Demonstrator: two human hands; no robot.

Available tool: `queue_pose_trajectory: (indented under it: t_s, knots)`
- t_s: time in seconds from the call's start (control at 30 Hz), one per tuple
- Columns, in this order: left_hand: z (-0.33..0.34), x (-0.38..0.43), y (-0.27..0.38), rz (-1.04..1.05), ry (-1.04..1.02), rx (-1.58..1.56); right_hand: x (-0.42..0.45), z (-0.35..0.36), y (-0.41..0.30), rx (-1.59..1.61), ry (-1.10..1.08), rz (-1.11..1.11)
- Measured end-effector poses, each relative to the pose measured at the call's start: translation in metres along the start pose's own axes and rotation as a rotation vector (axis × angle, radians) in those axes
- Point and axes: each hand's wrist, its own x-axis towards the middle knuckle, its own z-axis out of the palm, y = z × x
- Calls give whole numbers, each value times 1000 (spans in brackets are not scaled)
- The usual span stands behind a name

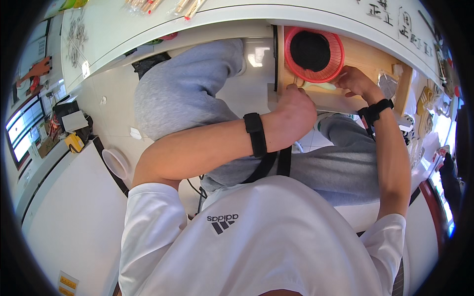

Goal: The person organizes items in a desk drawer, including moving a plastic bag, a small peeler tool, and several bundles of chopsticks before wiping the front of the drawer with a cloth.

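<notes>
A red slatted plastic basket [337, 44] stands in an open wooden drawer [364, 55] under the white tabletop. Inside the basket lies a round black object [310, 51] whose kind I cannot make out. At the drawer's front, my left hand [296, 116] is curled near the basket's lower edge; its fingertips are mostly hidden. My right hand [357, 83] is by the basket's lower right rim, fingers bent and apart, with no held thing visible. Between the hands, a pale green object [325, 86] shows below the basket. A clear plastic packet [387, 85] lies at the drawer's right.
Bundles of wrapped wooden sticks [148, 5] lie on the white tabletop [237, 12], which bears handwriting at right. My knees flank the drawer. A black bag [150, 63] is beside my left knee. Behind at left are a white surface [74, 207] and a round white container [115, 163].
</notes>
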Motion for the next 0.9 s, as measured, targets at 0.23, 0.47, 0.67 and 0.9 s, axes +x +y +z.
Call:
queue_pose_trajectory:
  t_s: [0.23,0.47,0.67,0.9]
  knots:
    - [-46,-19,-20,1,280,-128,3,11,16,355,-158,-102]
    - [-142,-78,-84,-235,1067,-619,-35,-2,15,-523,295,-249]
    - [-141,-95,-168,-627,1164,63,-97,13,-26,-386,538,-461]
    - [-145,-91,-189,-704,937,-155,-127,18,-41,-466,644,-652]
